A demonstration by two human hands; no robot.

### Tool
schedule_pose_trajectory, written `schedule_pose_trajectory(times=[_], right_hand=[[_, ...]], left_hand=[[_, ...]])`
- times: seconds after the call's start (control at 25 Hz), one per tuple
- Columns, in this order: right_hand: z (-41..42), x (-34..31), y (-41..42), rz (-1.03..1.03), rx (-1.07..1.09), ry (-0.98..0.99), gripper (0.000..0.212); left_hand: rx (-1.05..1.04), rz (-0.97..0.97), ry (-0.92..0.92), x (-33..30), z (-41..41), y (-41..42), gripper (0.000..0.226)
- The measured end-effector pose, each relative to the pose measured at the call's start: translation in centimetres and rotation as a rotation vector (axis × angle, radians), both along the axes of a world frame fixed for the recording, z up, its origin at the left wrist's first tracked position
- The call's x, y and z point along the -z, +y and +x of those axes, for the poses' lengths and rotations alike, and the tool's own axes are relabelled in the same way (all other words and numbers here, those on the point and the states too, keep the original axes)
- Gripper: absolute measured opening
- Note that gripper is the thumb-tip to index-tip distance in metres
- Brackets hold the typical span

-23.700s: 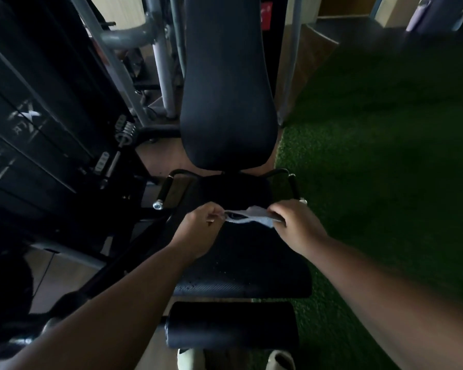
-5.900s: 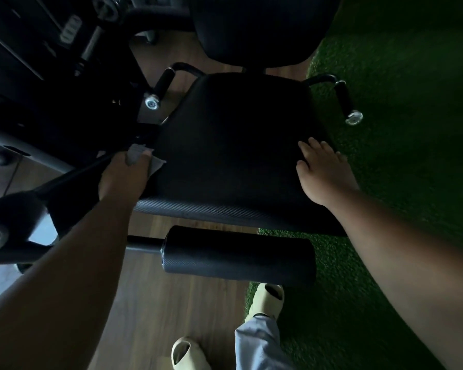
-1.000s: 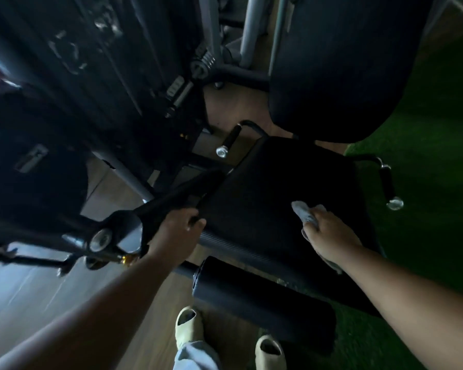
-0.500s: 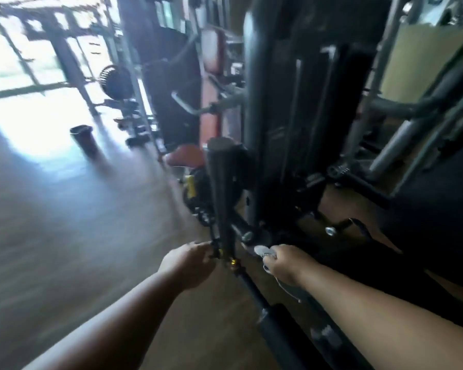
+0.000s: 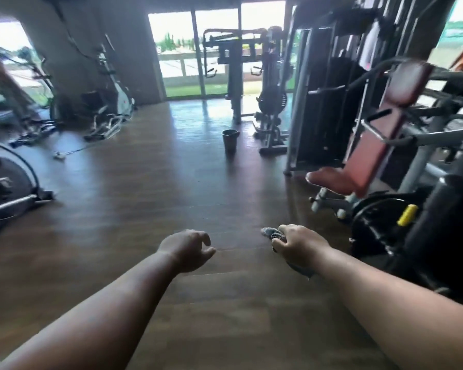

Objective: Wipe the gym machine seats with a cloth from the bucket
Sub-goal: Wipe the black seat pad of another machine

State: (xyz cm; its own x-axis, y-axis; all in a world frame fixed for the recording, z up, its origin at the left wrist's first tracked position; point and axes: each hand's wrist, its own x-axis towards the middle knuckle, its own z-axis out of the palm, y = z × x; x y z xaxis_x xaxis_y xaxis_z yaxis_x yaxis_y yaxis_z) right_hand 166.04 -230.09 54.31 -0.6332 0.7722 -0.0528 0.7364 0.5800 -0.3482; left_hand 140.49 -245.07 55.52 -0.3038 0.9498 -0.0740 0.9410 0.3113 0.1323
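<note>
- Cloth: grey, bunched; clenched in the right hand, one end poking out past the knuckles, another bit hanging below the wrist. Held in the air above the wooden floor, touching no seat.
- Left hand: empty, fingers loosely curled, extended forward beside the right hand, apart from it.
- Bucket: dark, upright on the floor, well ahead of both hands, near the base of a weight machine by the windows.
- Red seat: padded, with a tilted red backrest above it; on the right, ahead of the right hand.
- Black machine: close on the right, with a yellow knob.
- Exercise bike: left edge, partly out of view.
</note>
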Motion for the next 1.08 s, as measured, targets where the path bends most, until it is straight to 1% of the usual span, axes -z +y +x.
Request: schedule_pose_trajectory(times=[0.16,0.32,0.44,0.56,0.64,0.72,0.8,0.96,1.08], right_hand=[[-8.0,0.1,0.7,0.018,-0.062,0.010,0.034],[-13.4,0.6,5.7,0.077,-0.111,-0.053,0.037],[-16.4,0.8,12.4,0.091,-0.124,-0.075,0.048],[-19.6,0.4,21.0,0.014,-0.198,-0.054,0.059],[-22.0,-0.4,26.4,-0.031,-0.204,-0.027,0.059],[-24.6,-1.1,31.5,-0.035,-0.213,-0.029,0.050],[-27.8,-1.4,36.1,0.003,-0.232,-0.038,0.042],[-35.8,-1.9,44.4,0.031,-0.248,-0.031,0.049],[-42.5,-1.6,50.5,0.030,-0.216,-0.029,0.053]], left_hand=[[-0.038,-0.030,-0.037,-0.2,-6.5,1.3,0.032],[-0.028,-0.047,-0.079,0.5,-10.1,7.6,0.031],[-0.035,-0.064,-0.091,0.9,-12.7,14.6,0.030],[-0.060,-0.060,-0.109,1.0,-16.0,22.7,0.030],[-0.087,-0.062,-0.129,0.6,-18.2,27.3,0.029],[-0.101,-0.054,-0.141,0.2,-20.8,31.3,0.028],[-0.122,-0.046,-0.143,-0.4,-23.7,35.0,0.028],[-0.154,-0.011,-0.159,-1.4,-31.6,42.0,0.028],[-0.143,0.007,-0.148,-1.7,-38.8,48.4,0.028]])
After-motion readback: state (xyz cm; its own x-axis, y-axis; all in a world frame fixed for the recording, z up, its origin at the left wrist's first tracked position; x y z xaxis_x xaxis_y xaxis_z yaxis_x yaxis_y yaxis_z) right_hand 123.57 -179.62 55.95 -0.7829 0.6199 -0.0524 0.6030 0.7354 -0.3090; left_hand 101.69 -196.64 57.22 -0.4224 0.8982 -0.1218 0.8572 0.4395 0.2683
